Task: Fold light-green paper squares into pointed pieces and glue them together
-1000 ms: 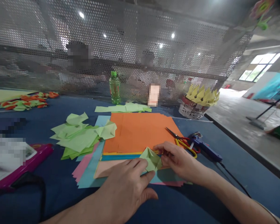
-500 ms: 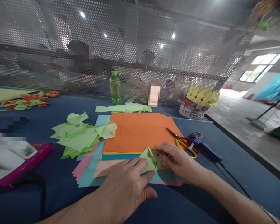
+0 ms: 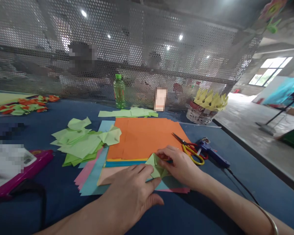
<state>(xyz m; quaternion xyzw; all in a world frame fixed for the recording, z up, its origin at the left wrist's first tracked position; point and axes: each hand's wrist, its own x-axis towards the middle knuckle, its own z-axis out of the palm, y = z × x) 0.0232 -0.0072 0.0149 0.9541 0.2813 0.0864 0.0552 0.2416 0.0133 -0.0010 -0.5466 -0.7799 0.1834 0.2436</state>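
A small light-green folded paper lies on the front part of the stack of coloured sheets, with creases and a raised peak. My left hand rests beside it, fingertips against its left and near edges, thumb spread away. My right hand is closed at the paper's right side, thumb and fingers pinching a flap near the peak. The fingers partly cover the paper. Beneath are orange sheets, with blue, peach and pink ones showing at the edges.
Loose green paper pieces are piled left of the stack. Scissors and a blue glue gun with a cord lie right. Behind stand a green bottle and a basket with yellow folded points. A magenta object sits at left.
My right hand has shifted slightly up and left over the green paper, its fingers now covering more of the flap. My left hand stays nearly in place. The view has shifted slightly.
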